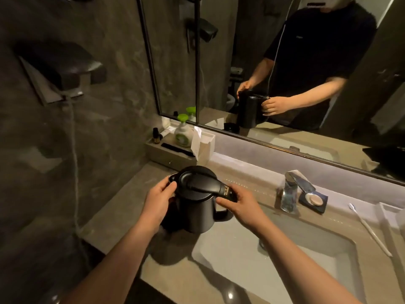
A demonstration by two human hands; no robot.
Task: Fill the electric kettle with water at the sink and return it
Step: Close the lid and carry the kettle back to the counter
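A black electric kettle point(196, 207) with its lid down is held upright just above the counter at the left rim of the sink point(341, 260). My left hand point(158, 200) grips the kettle's side near the spout, thumb on the lid's edge. My right hand point(240, 204) is closed around the handle at the top right. The chrome faucet point(289, 191) stands behind the basin, to the right of the kettle; no water is running. The basin is a pale rectangular bowl set into the stone counter.
A tray point(157, 153) at the back left holds a green-capped soap pump point(183, 133), small bottles and a comb. A white paper bag point(202, 145) stands beside it. A soap dish point(313, 199) and toothbrush point(370, 230) lie right of the faucet. The mirror point(285, 69) spans the wall.
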